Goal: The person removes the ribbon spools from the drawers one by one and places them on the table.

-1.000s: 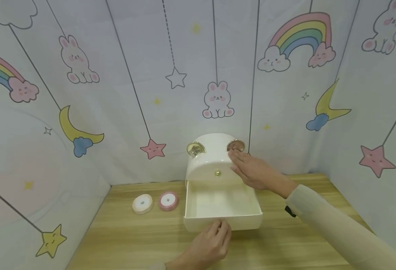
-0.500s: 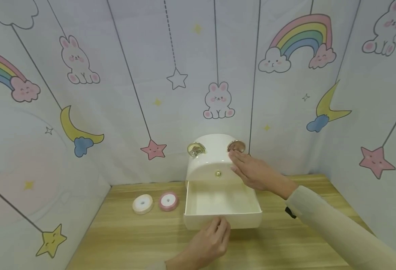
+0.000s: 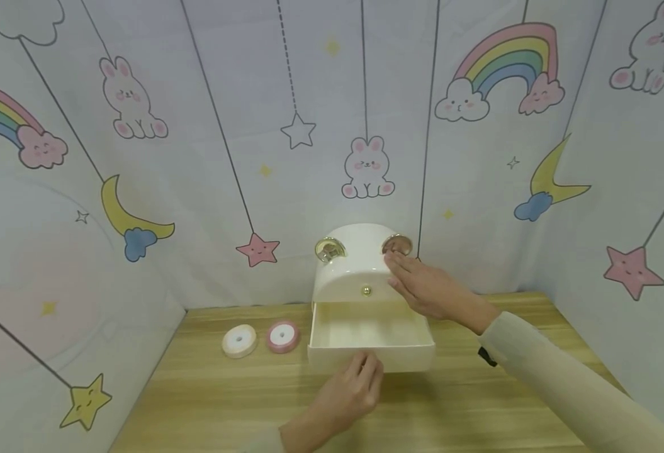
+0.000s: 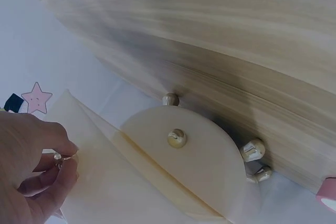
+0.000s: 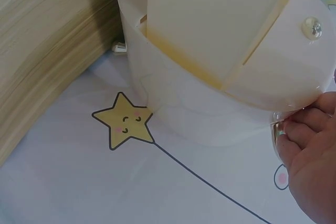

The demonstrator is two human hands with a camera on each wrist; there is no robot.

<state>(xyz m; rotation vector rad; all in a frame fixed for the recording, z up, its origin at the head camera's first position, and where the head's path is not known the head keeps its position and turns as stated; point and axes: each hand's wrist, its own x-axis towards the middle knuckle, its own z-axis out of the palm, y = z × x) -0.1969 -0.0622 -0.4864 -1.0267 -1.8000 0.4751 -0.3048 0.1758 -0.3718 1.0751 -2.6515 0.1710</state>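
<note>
1. Since the earlier frames, the drawer (image 3: 405, 360) has slid inward; from the head view we see it partly out of the white cabinet (image 3: 337, 283). Our right hand (image 3: 429, 290) lies fairly straight-fingered against the cabinet, beside a gold disc (image 3: 398, 243). Left of it, a cream roll (image 3: 239, 348) and a pink roll (image 3: 282, 343) rest on the table (image 3: 196, 402).
2. From the left wrist, we see what our left hand (image 3: 350, 391) hides overhead: it pinches the drawer's small knob (image 4: 58, 157). Gold feet (image 4: 253, 150) show underneath.
3. From the right wrist, our fingers partly cover the disc; a yellow star (image 5: 126, 120) is printed behind.
</note>
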